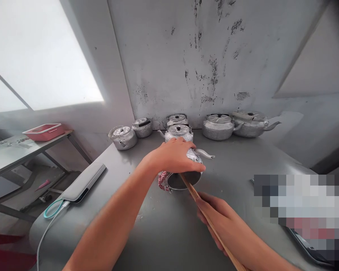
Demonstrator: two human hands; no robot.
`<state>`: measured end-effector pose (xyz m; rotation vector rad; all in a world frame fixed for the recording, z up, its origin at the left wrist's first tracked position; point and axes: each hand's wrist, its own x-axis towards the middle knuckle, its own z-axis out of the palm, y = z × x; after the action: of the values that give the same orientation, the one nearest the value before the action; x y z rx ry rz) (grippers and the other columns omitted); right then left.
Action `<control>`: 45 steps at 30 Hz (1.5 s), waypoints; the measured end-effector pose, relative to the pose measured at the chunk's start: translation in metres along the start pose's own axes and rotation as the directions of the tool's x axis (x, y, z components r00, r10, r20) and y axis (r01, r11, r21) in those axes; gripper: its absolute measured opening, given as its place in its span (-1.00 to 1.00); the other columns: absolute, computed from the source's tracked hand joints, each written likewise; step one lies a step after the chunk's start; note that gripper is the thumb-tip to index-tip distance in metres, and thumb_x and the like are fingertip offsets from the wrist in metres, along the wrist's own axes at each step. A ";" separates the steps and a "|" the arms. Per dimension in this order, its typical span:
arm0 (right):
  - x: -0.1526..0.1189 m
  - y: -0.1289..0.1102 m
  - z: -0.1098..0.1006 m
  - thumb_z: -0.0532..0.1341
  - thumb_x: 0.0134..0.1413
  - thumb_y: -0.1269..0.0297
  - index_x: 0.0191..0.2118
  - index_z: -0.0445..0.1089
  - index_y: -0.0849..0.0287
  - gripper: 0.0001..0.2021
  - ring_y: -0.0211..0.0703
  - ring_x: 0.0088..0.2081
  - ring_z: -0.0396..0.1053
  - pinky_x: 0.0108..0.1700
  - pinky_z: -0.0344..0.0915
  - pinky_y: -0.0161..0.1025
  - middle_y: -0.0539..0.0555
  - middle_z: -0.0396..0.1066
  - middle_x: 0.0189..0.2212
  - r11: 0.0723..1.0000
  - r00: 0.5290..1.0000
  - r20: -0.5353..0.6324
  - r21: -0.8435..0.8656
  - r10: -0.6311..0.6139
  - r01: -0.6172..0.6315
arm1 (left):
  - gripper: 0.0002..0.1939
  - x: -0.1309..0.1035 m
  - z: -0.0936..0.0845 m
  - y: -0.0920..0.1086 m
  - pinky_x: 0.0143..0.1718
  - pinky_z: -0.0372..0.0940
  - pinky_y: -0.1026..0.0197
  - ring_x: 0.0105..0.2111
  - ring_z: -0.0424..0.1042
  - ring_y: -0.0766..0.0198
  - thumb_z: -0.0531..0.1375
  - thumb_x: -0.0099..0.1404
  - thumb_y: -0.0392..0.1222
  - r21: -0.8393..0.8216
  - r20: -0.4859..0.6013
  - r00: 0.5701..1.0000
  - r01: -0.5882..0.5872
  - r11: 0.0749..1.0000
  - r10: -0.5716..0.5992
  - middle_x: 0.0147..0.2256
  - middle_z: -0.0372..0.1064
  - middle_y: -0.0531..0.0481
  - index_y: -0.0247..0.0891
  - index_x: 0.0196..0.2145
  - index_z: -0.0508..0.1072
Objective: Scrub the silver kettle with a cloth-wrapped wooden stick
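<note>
A small silver metal kettle (194,156) lies tipped on the grey table, its spout pointing right. Its dark round face (175,181) is turned toward me; I cannot tell if this is the open mouth or the base. A handle wrapped in red and white cord (162,181) shows at its left side. My left hand (175,156) is closed over the kettle from above, thumb stretched to the right. In the closed fingers of my right hand (216,216) is a long wooden stick (192,190). The stick's far end reaches the dark round face.
Several silver kettles (219,128) stand along the wall behind. A grey power bank (84,182) with a teal and white cable (52,210) lies at the table's left. A phone (310,246), partly blurred out, is at right. A pink basket (45,132) sits on a side table (5,165).
</note>
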<state>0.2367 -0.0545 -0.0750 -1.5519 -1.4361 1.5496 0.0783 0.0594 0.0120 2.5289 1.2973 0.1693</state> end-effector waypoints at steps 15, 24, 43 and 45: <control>0.007 0.012 0.004 -0.10 0.37 -0.05 -0.39 0.11 0.08 -0.63 -0.40 -0.65 -0.03 -0.67 -0.05 -0.38 -0.16 0.00 -0.53 0.998 0.999 0.027 -0.062 -0.032 0.034 | -0.21 0.000 -0.002 0.007 0.17 0.16 -0.06 0.22 0.14 -0.07 0.09 0.17 0.35 0.033 -0.004 0.999 0.038 0.999 -0.038 0.21 0.22 -0.09 -0.06 0.27 0.26; 0.008 0.016 0.003 -0.10 0.36 -0.09 -0.33 0.17 0.09 -0.61 -0.41 -0.64 -0.05 -0.62 -0.03 -0.36 -0.16 -0.02 -0.52 0.994 0.996 0.017 -0.075 -0.082 0.083 | -0.21 0.000 -0.002 0.008 0.16 0.17 -0.05 0.20 0.17 -0.08 0.10 0.16 0.34 0.032 -0.004 0.999 0.048 0.998 -0.048 0.19 0.23 -0.09 -0.06 0.26 0.27; -0.012 0.006 0.008 -0.14 0.35 -0.07 -0.32 0.17 0.10 -0.61 -0.40 -0.60 0.06 -0.57 0.14 -0.39 -0.13 0.12 -0.45 0.991 0.991 0.019 -0.009 0.133 -0.133 | -0.14 -0.007 -0.002 0.001 0.06 0.24 -0.04 0.16 0.18 -0.09 0.18 0.04 0.43 0.043 0.035 0.999 0.012 0.999 -0.013 0.13 0.24 -0.07 0.04 0.22 0.22; -0.012 0.009 0.011 -0.16 0.36 -0.06 -0.33 0.16 0.10 -0.61 -0.41 -0.60 0.04 -0.57 0.15 -0.40 -0.14 0.10 -0.46 0.992 0.991 0.039 -0.008 0.129 -0.128 | -0.14 -0.007 -0.001 0.001 0.07 0.24 -0.04 0.15 0.18 -0.09 0.18 0.04 0.43 0.058 0.033 0.999 -0.002 0.998 0.000 0.12 0.24 -0.08 0.02 0.22 0.22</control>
<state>0.2322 -0.0712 -0.0807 -1.6546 -1.3866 1.6600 0.0750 0.0535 0.0139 2.5698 1.3064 0.0907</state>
